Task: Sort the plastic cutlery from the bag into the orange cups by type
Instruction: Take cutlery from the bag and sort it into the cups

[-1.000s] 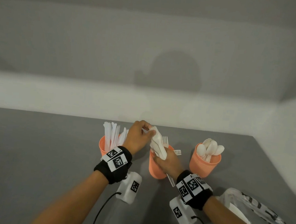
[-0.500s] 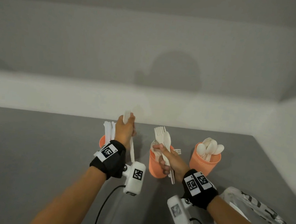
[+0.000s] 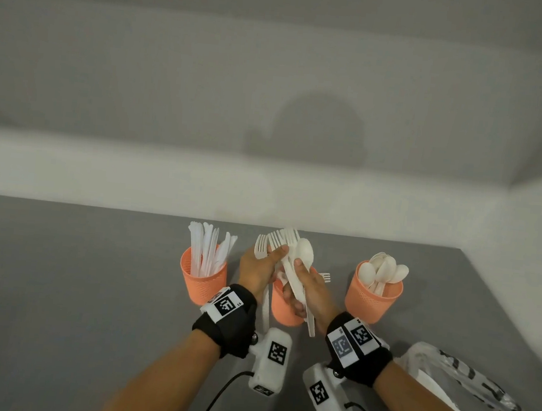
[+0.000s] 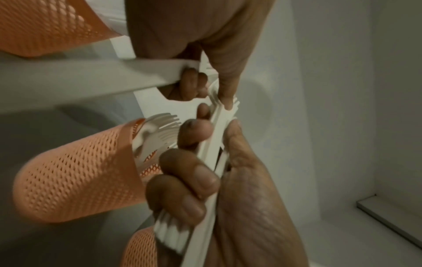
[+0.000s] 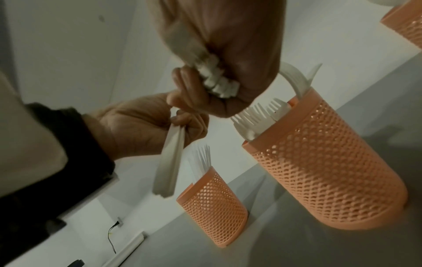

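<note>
Three orange mesh cups stand in a row: the knife cup (image 3: pixel 203 280) at left, the fork cup (image 3: pixel 286 309) in the middle, the spoon cup (image 3: pixel 374 298) at right. Above the fork cup my right hand (image 3: pixel 299 274) grips a white cutlery bundle (image 3: pixel 295 250) of forks and a spoon. My left hand (image 3: pixel 271 255) pinches a fork (image 3: pixel 260 247), whose handle (image 5: pixel 169 162) hangs below the fist, and its thumb lies against the bundle's fork heads. In the left wrist view the right hand's fingers (image 4: pixel 194 175) wrap the bundle beside the fork cup (image 4: pixel 75 177).
The clear printed plastic bag (image 3: pixel 476 394) lies on the grey table (image 3: pixel 73 285) at the lower right, behind my right forearm. A white wall runs along the table's far edge and right side. Cables trail from both wrist cameras.
My left hand has left the knife cup, where it held a knife, and moved right to the bundle, now pinching a fork. The right hand stays over the fork cup.
</note>
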The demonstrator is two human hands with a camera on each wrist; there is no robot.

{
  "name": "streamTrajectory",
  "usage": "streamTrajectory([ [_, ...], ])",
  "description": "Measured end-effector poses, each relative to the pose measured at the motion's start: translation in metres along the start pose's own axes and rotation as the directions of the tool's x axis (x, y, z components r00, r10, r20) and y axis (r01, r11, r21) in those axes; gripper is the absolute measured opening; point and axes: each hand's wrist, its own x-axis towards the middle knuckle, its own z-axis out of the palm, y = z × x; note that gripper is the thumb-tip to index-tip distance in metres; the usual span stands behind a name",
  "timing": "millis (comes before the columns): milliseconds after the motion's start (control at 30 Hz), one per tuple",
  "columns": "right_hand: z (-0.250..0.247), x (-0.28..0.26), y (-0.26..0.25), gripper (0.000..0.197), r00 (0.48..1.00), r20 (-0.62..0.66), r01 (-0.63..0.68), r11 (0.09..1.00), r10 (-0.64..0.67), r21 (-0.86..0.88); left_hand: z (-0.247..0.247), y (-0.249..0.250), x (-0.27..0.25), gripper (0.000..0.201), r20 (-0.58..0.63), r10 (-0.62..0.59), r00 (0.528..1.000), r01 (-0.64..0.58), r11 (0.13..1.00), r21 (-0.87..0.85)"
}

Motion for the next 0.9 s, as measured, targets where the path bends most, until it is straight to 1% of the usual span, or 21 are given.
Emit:
streamTrajectory([
  [33,-0.005,-0.002,0.000,0.044,0.999,-0.028,0.027,1.000,-0.027,-0.006,0.004,-0.004,-0.001,0.006,-0.006,-0.023,1.000,0.023,0.999,-0.026],
  [67,-0.006,-0.004,0.000,0.043,0.997,-0.052,0.051,0.998,-0.052,-0.025,0.005,-0.006,0.001,0.013,-0.013,-0.051,0.999,0.050,0.997,-0.054],
  [133,-0.006,-0.006,0.000,0.041,0.994,-0.071,0.078,0.995,-0.082,-0.059,0.004,-0.010,0.003,0.021,-0.010,-0.083,0.996,0.082,0.993,-0.084],
  [300,-0.008,-0.009,-0.001,0.038,0.995,-0.074,0.064,0.995,-0.070,-0.080,0.004,-0.020,0.010,0.029,0.062,-0.179,0.982,0.186,0.975,-0.120],
  [367,-0.010,-0.012,-0.002,0.037,0.995,-0.068,0.062,0.994,-0.068,-0.090,0.007,-0.021,0.011,0.027,0.076,-0.190,0.979,0.197,0.975,-0.106],
  [467,-0.016,-0.014,-0.004,0.037,0.994,-0.095,0.044,0.995,-0.053,-0.090,0.014,-0.016,0.011,0.028,0.078,-0.168,0.983,0.175,0.980,-0.095],
  [533,-0.024,-0.014,-0.004,0.034,0.989,-0.138,0.030,0.994,-0.045,-0.109,0.017,-0.012,0.016,0.029,0.063,-0.148,0.987,0.154,0.982,-0.106],
  [600,-0.035,-0.015,-0.003,0.030,0.980,-0.195,0.022,0.994,-0.044,-0.111,0.020,-0.004,0.024,0.019,0.037,-0.118,0.992,0.124,0.968,-0.219],
  [667,-0.047,-0.017,-0.003,0.027,0.965,-0.255,0.029,0.990,-0.064,-0.138,0.023,0.007,0.031,0.012,-0.005,-0.067,0.998,0.062,0.945,-0.321],
  [700,-0.054,-0.018,-0.003,0.026,0.958,-0.278,0.025,0.986,-0.071,-0.165,0.025,0.015,0.034,0.013,-0.032,-0.029,0.999,0.017,0.947,-0.320],
  [767,-0.065,-0.020,-0.004,0.028,0.952,-0.299,-0.003,0.978,-0.060,-0.207,0.029,0.028,0.037,0.017,-0.070,0.070,0.995,-0.084,0.967,-0.239],
  [833,-0.072,-0.022,-0.006,0.029,0.950,-0.312,-0.025,0.985,-0.030,-0.172,0.034,0.036,0.041,0.023,-0.072,0.171,0.983,-0.180,0.972,-0.149],
  [900,-0.077,-0.023,-0.009,0.030,0.947,-0.321,-0.035,0.995,0.002,-0.098,0.039,0.037,0.043,0.027,-0.036,0.248,0.968,-0.250,0.965,-0.081],
])
